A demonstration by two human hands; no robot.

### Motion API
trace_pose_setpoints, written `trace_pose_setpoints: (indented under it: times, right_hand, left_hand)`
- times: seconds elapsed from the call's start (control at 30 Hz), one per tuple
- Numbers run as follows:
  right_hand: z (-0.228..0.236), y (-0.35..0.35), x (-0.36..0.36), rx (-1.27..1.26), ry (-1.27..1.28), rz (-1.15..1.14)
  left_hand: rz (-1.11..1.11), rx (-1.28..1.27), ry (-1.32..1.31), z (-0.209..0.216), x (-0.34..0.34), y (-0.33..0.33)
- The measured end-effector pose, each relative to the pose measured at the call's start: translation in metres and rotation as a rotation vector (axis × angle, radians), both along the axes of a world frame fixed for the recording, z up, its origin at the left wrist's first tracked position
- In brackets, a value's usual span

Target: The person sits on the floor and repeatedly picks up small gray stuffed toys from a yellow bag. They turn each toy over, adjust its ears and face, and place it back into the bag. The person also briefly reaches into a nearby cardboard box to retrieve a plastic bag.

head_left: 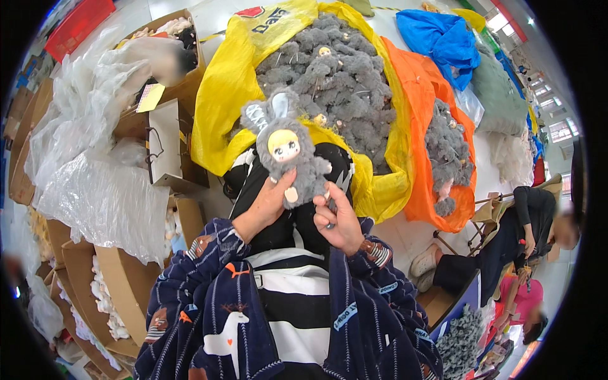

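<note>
A grey plush doll [296, 166] with bunny ears, yellow hair and a pale doll face is held upright above my lap. My left hand [268, 206] grips its lower body from the left, thumb across the front by one foot. At the doll's other foot, my right hand [339, 221] pinches with thumb and forefinger; a small dark thing shows at its curled fingers, too small to name. Just beyond the doll, a large yellow sack [218, 120] lies open, heaped with grey plush dolls [329, 69].
To the right an orange sack [411, 183] holds more grey plush. Cardboard boxes [120, 285] and clear plastic sheeting [95, 196] crowd the left. A blue bag [443, 44] lies at the far right. Two other people [516, 234] are at the right edge.
</note>
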State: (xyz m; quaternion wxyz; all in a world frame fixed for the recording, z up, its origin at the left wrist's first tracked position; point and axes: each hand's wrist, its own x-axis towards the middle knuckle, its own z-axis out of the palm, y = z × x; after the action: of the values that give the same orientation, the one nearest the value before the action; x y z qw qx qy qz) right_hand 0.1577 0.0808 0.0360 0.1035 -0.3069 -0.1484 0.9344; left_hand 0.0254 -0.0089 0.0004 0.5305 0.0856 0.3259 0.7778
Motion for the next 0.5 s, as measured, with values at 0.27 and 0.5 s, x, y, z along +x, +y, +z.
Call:
trace_pose_setpoints:
  times: [0.27,0.5]
  right_hand:
    - [0.023,-0.007,-0.007,1.221,-0.229,0.096]
    - [0.003,-0.002,-0.011,2.253,-0.161,0.084]
  left_hand:
    - [-0.111,-0.002,-0.146,0.003,-0.013,0.0]
    - [-0.081,-0.019,-0.155,0.008,-0.009,0.007]
